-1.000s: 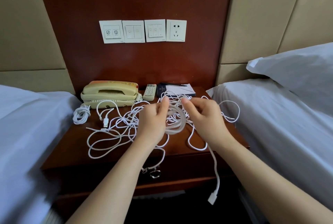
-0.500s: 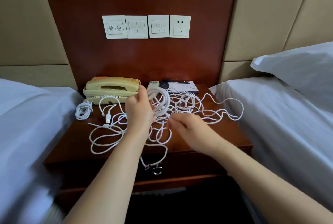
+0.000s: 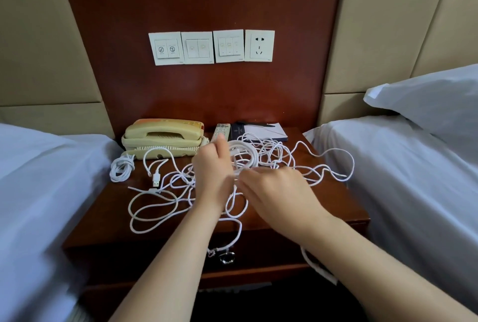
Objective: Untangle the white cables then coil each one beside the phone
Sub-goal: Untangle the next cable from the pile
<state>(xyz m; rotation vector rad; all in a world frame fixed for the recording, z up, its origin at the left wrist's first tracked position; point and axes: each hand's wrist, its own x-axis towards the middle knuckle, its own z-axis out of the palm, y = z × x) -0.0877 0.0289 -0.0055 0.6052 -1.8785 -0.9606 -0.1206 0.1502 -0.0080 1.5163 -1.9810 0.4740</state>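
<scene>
The nightstand carries the white cables, tangled and spread left to right, near of the phone. Step in hand: winding one cable. The left hand grips the upright coil, right of the phone. The right hand is blurred at the coil's near edge, so its grasp cannot be determined. Probable next move: free slack, then add a turn.

Far left: we find the cream plastic corded telephone on the dark wooden nightstand, against the wall.
Left edge: a small bundled white cable lies just near of the telephone.
Far middle: a slim pale remote control and a paper notepad sit side by side, right of the telephone.
Middle: the loose tangle of white cables spreads from left to right across the top, and one strand hangs over the near edge.
Hands: our left hand holds a half-wound white cable coil above the middle. Our right hand is just right of it, nearer us.
Sides: a left white-sheeted bed and a right white-sheeted bed flank the nightstand.
</scene>
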